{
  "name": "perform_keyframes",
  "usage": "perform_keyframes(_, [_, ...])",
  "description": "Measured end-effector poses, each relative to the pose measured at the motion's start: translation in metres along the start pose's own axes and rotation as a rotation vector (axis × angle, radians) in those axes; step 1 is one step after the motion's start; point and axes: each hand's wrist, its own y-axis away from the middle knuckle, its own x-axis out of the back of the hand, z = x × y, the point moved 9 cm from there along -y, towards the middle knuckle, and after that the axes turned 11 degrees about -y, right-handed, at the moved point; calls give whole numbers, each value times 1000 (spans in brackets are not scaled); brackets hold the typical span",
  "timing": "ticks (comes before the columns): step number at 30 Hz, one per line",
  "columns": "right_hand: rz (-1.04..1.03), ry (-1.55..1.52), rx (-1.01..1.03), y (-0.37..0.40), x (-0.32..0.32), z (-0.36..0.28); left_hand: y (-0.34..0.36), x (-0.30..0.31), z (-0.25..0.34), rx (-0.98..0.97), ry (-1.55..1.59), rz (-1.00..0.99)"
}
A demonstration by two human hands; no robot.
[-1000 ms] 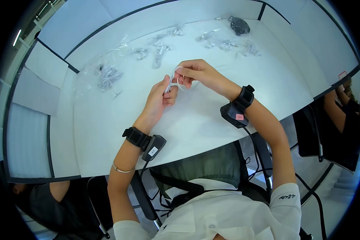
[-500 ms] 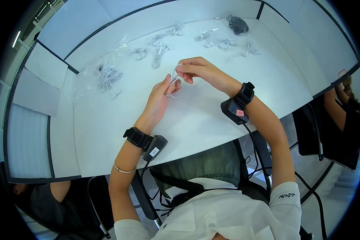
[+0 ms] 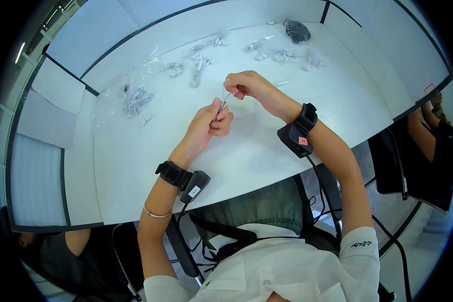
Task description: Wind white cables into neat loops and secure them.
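Observation:
Over the middle of the desk, my left hand [image 3: 212, 121] is closed around a folded white cable [image 3: 224, 103], which sticks up past the thumb. My right hand [image 3: 246, 85], a little above and to the right, is bent at the wrist with its fingers pinched on the upper part of the same cable. Part of the cable is hidden inside the left fist. A short white piece [image 3: 283, 83] shows just to the right of my right hand.
Bundled white cables lie along the back of the white desk [image 3: 151, 176], including a bundle [image 3: 198, 73] and a larger pile [image 3: 136, 97] on clear plastic at left. A dark bagged bundle [image 3: 297, 31] sits at the back right. Partitions surround the desk; people sit on both sides.
My left hand has curled its fingers more tightly round the cable and turned slightly. My right hand stays near the same spot, still pinching. The short white piece has come into view.

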Motion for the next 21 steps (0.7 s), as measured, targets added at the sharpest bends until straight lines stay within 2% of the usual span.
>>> perform_keyframes(6, [81,-65,22,1,3,-3,-4,3,-2,-4,31,53])
perform_keyframes(10, [38,-2,21,-2,4,2,-3,4,-5,12,38,60])
perform_keyframes(13, [30,73,47,-1,-2,1,2,19,-4,-41,102,220])
perform_keyframes(16, [-5,103,102,0,-14,7,7,40,14,-243,170,367])
perform_keyframes(19, [-196,176,76,2,-30,21,15,58,12,-266,227,484])
perform_keyframes(21, [-187,371,59,2,-31,23,16,67,4,-231,260,518])
